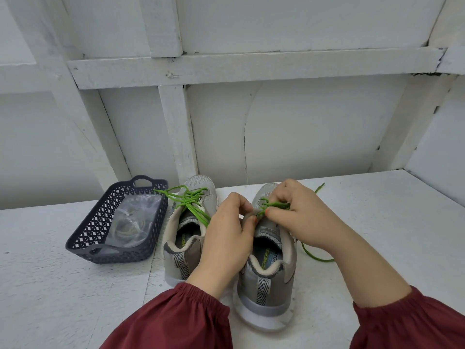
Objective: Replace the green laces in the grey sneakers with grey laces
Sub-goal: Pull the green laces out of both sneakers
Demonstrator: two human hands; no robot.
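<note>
On tabletop (377, 222), right sneaker (269, 273): left hand (226, 230) pinches its upper, right hand (299, 215) pinches green lace (275, 204); apparently unlacing, next needs lace drawn from eyelets.

I see the basket (118, 220) just left of the shoes (187, 233), wall (302, 127) behind; right tabletop (392, 222) lies open.

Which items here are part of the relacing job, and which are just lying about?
Job: sneaker in hand; its green lace, pinched by right hand, left hand holding the sneaker; other sneaker, laced green; clear bag of pale laces.
Lying about: dark basket holding the bag, white table.
</note>
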